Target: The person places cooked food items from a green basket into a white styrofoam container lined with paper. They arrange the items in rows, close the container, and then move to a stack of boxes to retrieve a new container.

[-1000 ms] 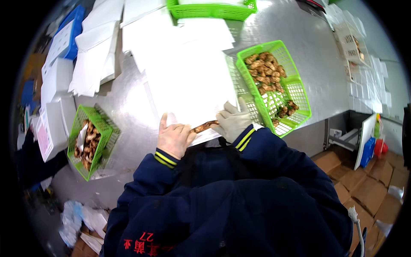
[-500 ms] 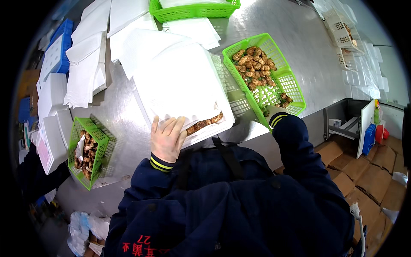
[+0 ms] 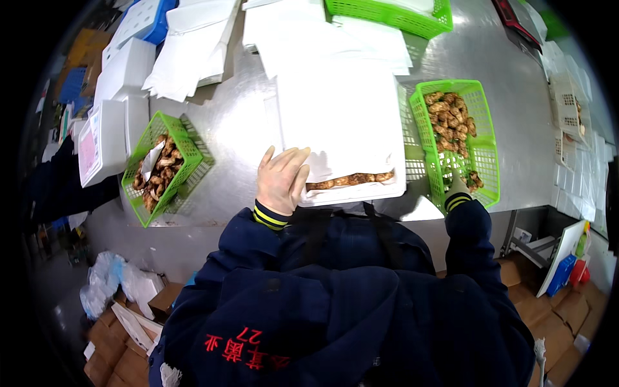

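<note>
A white foam box [image 3: 335,116] lined with white paper stands on the steel table in front of me. A row of brown pieces [image 3: 351,179] lies along its near edge. My gloved left hand [image 3: 282,178] rests flat on the box's near left corner, fingers spread, just left of that row. My right hand [image 3: 456,187] reaches into the near end of the green basket [image 3: 480,109] on the right, which holds many of the same brown pieces [image 3: 450,119]. Its fingers are down among the pieces and partly hidden.
A second green basket [image 3: 187,145] with brown pieces stands to the left. White foam boxes and lids [image 3: 122,71] are stacked at the far left, and paper sheets [image 3: 193,45] lie at the back. A third green basket [image 3: 387,16] stands behind. Cardboard boxes [image 3: 119,351] sit on the floor.
My right hand left the row of brown pieces at the box and went right, into the green basket. My left hand stayed on the box's near corner.
</note>
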Tool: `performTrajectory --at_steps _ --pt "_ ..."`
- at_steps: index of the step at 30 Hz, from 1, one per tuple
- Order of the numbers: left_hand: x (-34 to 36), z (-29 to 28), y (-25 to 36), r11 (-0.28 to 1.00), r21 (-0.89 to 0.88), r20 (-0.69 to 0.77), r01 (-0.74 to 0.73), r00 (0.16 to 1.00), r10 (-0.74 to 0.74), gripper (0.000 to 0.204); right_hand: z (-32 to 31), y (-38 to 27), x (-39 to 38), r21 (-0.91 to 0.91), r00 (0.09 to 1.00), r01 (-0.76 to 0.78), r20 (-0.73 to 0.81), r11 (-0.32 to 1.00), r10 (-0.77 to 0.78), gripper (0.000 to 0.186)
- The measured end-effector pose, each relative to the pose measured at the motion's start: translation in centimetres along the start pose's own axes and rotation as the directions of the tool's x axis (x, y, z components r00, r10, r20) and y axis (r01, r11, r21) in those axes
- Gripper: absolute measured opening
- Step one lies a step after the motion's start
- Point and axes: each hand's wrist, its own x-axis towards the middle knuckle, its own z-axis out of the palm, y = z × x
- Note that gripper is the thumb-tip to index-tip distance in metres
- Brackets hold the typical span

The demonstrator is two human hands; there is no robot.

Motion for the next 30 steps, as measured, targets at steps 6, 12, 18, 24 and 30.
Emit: performTrajectory --at_steps 6,12,18,24,30 --pt "-1.0 -0.8 -1.1 0.997 0.008 -0.081 0.074 0.994 -0.073 0.027 -9.4 -6.4 -4.5 0.437 0.864 0.464 -0.413 0.770 -0.286 0.075" --pt "0.8 -0.1 -0.7 0.999 -0.004 -0.097 0.037 0.995 -0.037 0.027 -7.7 -23.0 -10.2 0.210 0.359 0.925 -0.216 0.316 -0.908 0.061" --pt "-0.2 2.0 -1.5 0.965 0.256 -0.104 -0.048 0.992 0.077 0.035 -5.9 -23.6 -9.9 0.364 0.380 0.891 -0.272 0.271 -0.884 0.054" --pt "0.3 2.3 0.9 0.937 0.313 0.196 -0.154 0.976 0.095 0.039 -11.0 -8.5 -3.5 0.556 0.657 0.751 -0.687 0.357 -0.310 0.040" --pt "0.5 3.1 0.9 0.913 0.380 0.293 -0.147 0.956 0.032 0.026 -7.6 2.0 1.4 0.099 0.869 0.312 -0.431 0.945 -0.242 0.044"
